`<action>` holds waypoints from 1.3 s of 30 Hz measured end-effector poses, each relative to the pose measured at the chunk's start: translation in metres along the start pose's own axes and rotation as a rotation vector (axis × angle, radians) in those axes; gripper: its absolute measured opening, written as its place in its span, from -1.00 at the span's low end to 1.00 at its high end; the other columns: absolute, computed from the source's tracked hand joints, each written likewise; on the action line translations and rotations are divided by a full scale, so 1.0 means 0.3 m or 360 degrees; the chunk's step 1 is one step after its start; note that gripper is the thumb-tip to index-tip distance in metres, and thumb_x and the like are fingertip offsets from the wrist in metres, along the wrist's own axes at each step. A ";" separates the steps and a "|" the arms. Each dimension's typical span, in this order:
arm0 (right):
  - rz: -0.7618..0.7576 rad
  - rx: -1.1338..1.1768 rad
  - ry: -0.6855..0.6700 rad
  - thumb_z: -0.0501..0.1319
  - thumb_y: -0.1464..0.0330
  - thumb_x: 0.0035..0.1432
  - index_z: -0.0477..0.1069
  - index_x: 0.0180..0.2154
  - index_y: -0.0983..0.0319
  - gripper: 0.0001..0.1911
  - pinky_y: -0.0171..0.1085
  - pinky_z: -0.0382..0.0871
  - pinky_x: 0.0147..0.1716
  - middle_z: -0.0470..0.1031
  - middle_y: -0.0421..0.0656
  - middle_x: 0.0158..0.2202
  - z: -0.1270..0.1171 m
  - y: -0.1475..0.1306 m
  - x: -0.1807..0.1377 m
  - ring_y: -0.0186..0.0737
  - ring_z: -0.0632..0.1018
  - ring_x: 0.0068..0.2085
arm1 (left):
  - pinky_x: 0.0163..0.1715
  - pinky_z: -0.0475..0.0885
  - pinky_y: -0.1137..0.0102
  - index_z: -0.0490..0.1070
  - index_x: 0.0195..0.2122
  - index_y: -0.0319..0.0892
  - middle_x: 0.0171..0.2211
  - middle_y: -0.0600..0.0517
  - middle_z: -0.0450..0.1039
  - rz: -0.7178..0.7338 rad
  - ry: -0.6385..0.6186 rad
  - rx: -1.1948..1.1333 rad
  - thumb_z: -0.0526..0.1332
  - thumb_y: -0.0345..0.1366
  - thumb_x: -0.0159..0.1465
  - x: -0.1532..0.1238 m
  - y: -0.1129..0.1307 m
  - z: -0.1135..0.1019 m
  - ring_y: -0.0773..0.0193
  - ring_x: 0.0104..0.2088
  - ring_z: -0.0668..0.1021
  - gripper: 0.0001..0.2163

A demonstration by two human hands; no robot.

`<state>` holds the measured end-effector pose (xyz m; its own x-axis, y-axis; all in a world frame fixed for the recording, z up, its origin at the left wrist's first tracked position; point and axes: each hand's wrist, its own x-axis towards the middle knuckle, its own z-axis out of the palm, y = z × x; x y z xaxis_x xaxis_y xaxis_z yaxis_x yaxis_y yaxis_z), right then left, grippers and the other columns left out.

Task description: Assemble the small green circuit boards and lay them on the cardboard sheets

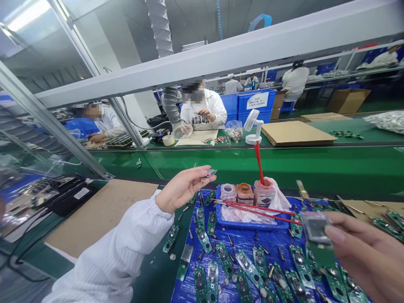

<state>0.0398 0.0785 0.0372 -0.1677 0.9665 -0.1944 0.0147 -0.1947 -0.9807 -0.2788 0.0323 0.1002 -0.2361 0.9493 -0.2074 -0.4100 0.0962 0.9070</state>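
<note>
The worker's left arm was covered down to the wrist by a white sleeve [126,248] of thin work-coat cloth, crossed by fine, closely spaced lines that gave it a faint pinstripe look. It bunched in soft folds along the forearm and ended in a gathered cuff [155,210], snug at the wrist. Both hands were bare. The left hand [181,188] came straight out of that cuff. The right hand [366,252] showed a short, rounded nail.

head view, forward-down, near bench [154,273], apparently tilted
</note>
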 end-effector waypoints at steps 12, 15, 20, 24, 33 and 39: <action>-0.0057 0.0005 -0.0508 0.32 0.09 -0.09 0.42 -0.46 0.27 -0.64 -0.37 0.07 -0.57 0.22 -0.29 -0.58 0.319 -0.152 0.193 -0.42 0.19 -0.54 | -0.33 0.53 0.64 0.43 -0.12 -0.49 -0.07 -0.29 0.48 -0.0009 0.0175 -0.0110 0.17 -0.66 0.16 0.160 -0.020 -0.160 0.16 -0.13 0.58 -0.75; -0.0037 0.0034 -0.0539 0.34 0.11 -0.13 0.38 -0.51 0.28 -0.64 -0.37 0.07 -0.58 0.21 -0.29 -0.57 0.373 -0.153 0.228 -0.44 0.20 -0.54 | -0.34 0.53 0.65 0.44 -0.15 -0.50 -0.18 -0.29 0.53 0.0000 0.0233 -0.0133 0.17 -0.64 0.18 0.204 -0.029 -0.202 0.22 -0.23 0.61 -0.79; 0.0049 0.0050 -0.0534 0.35 0.12 -0.14 0.35 -0.48 0.26 -0.64 -0.39 0.09 -0.60 0.20 -0.30 -0.56 0.433 -0.139 0.270 -0.45 0.21 -0.55 | -0.39 0.51 0.67 0.49 -0.26 -0.48 -0.33 -0.23 0.57 0.0008 0.0296 -0.0165 0.17 -0.62 0.20 0.262 -0.043 -0.248 0.29 -0.33 0.62 -0.87; 0.0087 0.0062 -0.0549 0.35 0.15 -0.12 0.31 -0.53 0.25 -0.66 -0.41 0.02 -0.66 0.12 -0.35 -0.63 0.455 -0.127 0.288 -0.48 0.15 -0.60 | -0.41 0.50 0.68 0.50 -0.38 -0.46 -0.38 -0.19 0.56 0.0029 0.0335 -0.0180 0.15 -0.59 0.24 0.291 -0.054 -0.269 0.34 -0.36 0.61 -0.86; 0.0208 0.0102 -0.0536 0.25 0.39 0.06 0.32 -0.54 0.30 -0.81 -0.45 0.12 -0.63 0.26 -0.31 -0.62 0.626 -0.136 0.446 -0.51 0.25 -0.60 | -0.44 0.54 0.45 0.41 -0.35 -0.33 -0.35 -0.02 0.49 0.0024 0.0428 -0.0252 0.17 -0.44 0.27 0.405 -0.087 -0.331 0.27 -0.31 0.58 -0.92; 0.0434 -0.0009 -0.0456 0.18 0.38 0.20 0.34 -0.41 0.33 -0.84 -0.47 0.22 -0.63 0.30 -0.31 -0.54 0.799 -0.127 0.605 -0.51 0.29 -0.60 | -0.50 0.50 0.45 0.39 -0.22 -0.29 -0.31 0.00 0.45 -0.0142 0.0514 -0.0209 0.17 -0.36 0.29 0.493 -0.072 -0.357 0.32 -0.39 0.54 -0.89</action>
<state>-0.2274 0.2212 0.0436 -0.4252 0.7935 -0.4354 0.1019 -0.4361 -0.8941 -0.3993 0.1385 0.0105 -0.4518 0.7935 -0.4078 -0.5464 0.1152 0.8296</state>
